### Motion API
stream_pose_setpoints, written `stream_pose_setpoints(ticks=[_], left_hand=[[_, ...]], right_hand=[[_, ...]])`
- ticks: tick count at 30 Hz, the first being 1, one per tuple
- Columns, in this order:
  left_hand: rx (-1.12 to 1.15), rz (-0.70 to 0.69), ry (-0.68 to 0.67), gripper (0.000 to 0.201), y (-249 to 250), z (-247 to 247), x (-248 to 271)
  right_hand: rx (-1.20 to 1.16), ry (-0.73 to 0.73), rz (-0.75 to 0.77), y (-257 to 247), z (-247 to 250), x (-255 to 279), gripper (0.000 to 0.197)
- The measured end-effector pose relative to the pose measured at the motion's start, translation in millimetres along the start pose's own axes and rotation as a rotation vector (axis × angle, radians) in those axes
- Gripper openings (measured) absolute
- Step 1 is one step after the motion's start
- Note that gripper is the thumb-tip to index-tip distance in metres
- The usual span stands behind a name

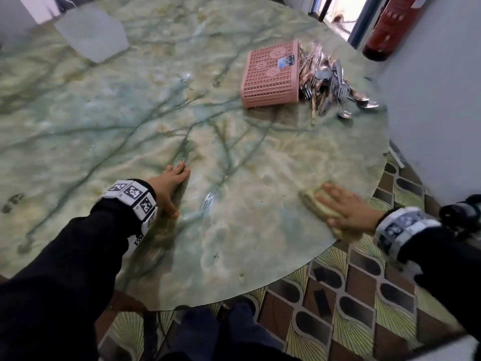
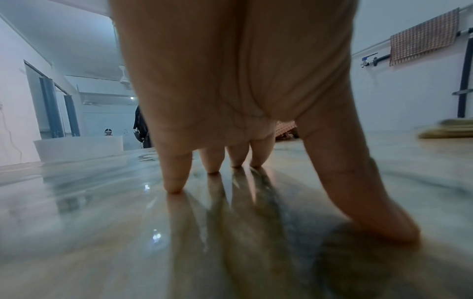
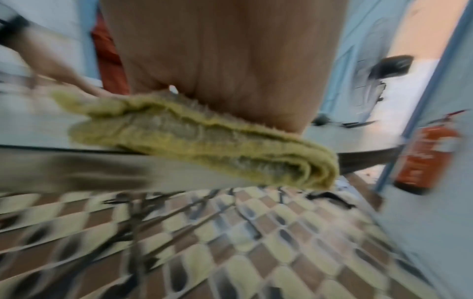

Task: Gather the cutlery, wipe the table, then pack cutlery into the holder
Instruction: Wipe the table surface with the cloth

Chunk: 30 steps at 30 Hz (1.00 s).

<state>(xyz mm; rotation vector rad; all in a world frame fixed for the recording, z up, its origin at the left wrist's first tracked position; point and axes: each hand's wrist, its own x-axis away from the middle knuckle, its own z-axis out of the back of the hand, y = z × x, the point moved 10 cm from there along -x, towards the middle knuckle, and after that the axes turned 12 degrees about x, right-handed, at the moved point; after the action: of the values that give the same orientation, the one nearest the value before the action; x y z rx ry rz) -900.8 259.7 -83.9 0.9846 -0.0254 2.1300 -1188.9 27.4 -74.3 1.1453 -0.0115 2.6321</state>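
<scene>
Right hand point(image 1: 346, 209) lies flat, fingers straight, pressing a folded yellow terry cloth point(image 1: 316, 204) at the near right edge of the round green marble table point(image 1: 208, 142); the blur suggests a wipe. Left hand point(image 1: 169, 188) is spread open, fingertips point(image 2: 175, 185) on the marble, holding nothing. The pile of metal cutlery point(image 1: 330, 79) lies at the far right, touching the tipped pink plastic mesh holder point(image 1: 269, 78).

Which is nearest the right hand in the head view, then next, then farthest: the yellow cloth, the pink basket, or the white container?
1. Yellow cloth: under the right hand, at the table's near right edge.
2. Pink basket: farther back on the right, tipped beside the cutlery pile.
3. White container: far left corner.
</scene>
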Motion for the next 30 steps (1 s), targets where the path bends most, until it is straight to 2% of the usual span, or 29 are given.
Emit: stream_pose_setpoints(ticks=[1, 3, 5, 7, 9, 11, 13, 14, 15, 16, 17, 19, 21, 23, 25, 27, 29, 30], left_hand=[[0.006, 0.005, -0.004, 0.124, -0.4, 0.0, -0.7], [0.017, 0.012, -0.007, 0.125, -0.8, -0.6, -1.7], [0.032, 0.019, -0.005, 0.126, -1.0, -1.0, -2.0], [0.044, 0.024, -0.005, 0.126, -1.8, -0.7, -2.4], [0.053, 0.022, -0.008, 0.127, -2.5, -0.6, -2.9], [0.058, 0.019, -0.005, 0.129, -3.2, -0.6, -3.3], [0.062, 0.019, -0.003, 0.13, -4.3, -1.0, -3.8], [0.063, 0.019, -0.003, 0.13, -4.7, -1.2, -4.3], [0.065, 0.019, -0.002, 0.13, -4.6, -1.4, -4.7], [0.068, 0.018, -0.001, 0.13, -4.5, -1.4, -4.8], [0.072, 0.017, 0.0, 0.13, -4.1, -0.9, -4.8], [0.08, 0.016, 0.0, 0.13, -3.9, -0.3, -4.9], [0.084, 0.015, -0.001, 0.131, -4.0, -0.2, -4.4], [0.092, 0.015, 0.001, 0.131, -3.7, -0.2, -3.3], [0.103, 0.012, 0.008, 0.13, -2.7, 0.8, -2.0], [0.107, 0.005, 0.013, 0.13, -1.2, 1.8, -0.5], [0.108, 0.001, 0.014, 0.13, -0.4, 1.6, 0.6], [0.109, 0.0, 0.014, 0.13, -0.3, 1.3, 0.7]], right_hand=[[-0.078, 0.035, -0.094, 26.7, 8.9, -7.7, 0.115], [-0.221, 0.134, -0.289, 66.0, 29.3, -24.1, 0.078], [-0.266, 0.213, -0.389, 71.3, 56.1, -44.8, 0.065], [-0.181, 0.238, -0.297, 35.8, 77.0, -65.5, 0.064], [-0.063, 0.236, -0.082, -26.7, 74.4, -69.1, 0.067], [0.06, 0.21, 0.119, -79.3, 51.5, -44.9, 0.067], [0.135, 0.1, 0.279, -85.0, 18.3, -18.7, 0.069], [0.14, 0.053, 0.281, -71.0, 12.4, -10.8, 0.08], [0.134, 0.045, 0.238, -43.6, 10.6, -14.6, 0.097], [0.108, 0.049, 0.132, -9.7, 16.4, -21.1, 0.108], [0.025, 0.063, 0.01, 21.3, 26.7, -27.4, 0.102], [-0.127, 0.137, -0.194, 67.8, 47.1, -47.3, 0.07], [-0.204, 0.23, -0.335, 82.8, 76.4, -72.2, 0.066], [-0.22, 0.263, -0.352, 63.4, 98.8, -99.6, 0.067], [-0.136, 0.288, -0.254, 15.5, 114.8, -114.0, 0.072], [-0.003, 0.298, -0.031, -55.6, 114.5, -103.0, 0.077], [0.155, 0.279, 0.195, -112.0, 89.9, -69.1, 0.068], [0.224, 0.233, 0.305, -122.2, 70.9, -54.9, 0.067]])
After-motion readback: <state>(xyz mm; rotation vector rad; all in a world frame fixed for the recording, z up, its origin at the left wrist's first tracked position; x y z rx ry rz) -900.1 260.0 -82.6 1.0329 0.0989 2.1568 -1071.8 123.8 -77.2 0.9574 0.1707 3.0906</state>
